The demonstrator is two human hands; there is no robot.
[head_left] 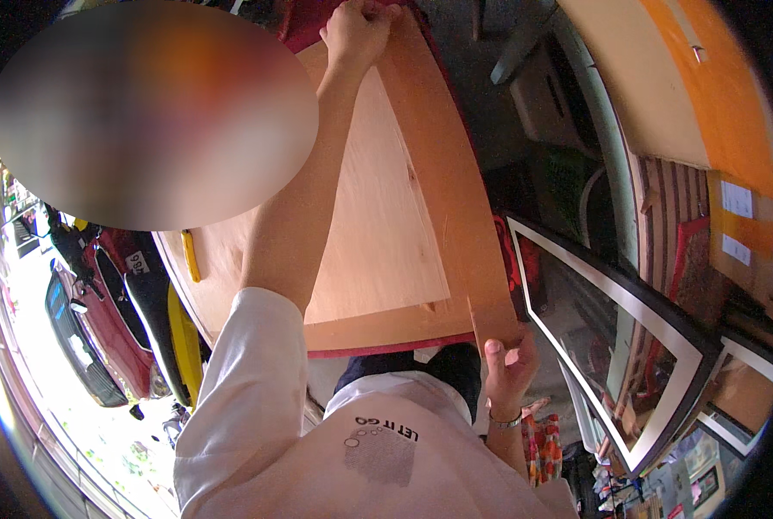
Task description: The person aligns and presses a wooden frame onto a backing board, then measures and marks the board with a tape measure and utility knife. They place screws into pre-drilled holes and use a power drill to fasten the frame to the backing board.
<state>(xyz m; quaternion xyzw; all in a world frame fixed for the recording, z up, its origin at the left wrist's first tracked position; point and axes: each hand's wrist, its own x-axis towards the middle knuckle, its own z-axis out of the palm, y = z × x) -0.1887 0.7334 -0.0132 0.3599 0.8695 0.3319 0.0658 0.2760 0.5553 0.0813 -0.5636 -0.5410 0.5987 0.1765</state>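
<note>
A large wooden frame with a pale plywood panel [386, 216] lies flat in front of me. Its long right rail [442, 173] runs from the far end down to my body. My left hand [356, 30] reaches far out and grips the far end of that rail, fingers closed over it. My right hand [507, 363], a bracelet on its wrist, holds the near right corner of the same rail with the thumb on top. My white sleeve [248, 381] covers part of the frame's near edge.
The frame rests on a red-edged surface [378, 350]. A yellow tool [192, 255] lies on its left part. A black picture frame with a white mat [611, 337] leans at the right, with more frames behind it. A red vehicle [101, 320] stands outside at the left.
</note>
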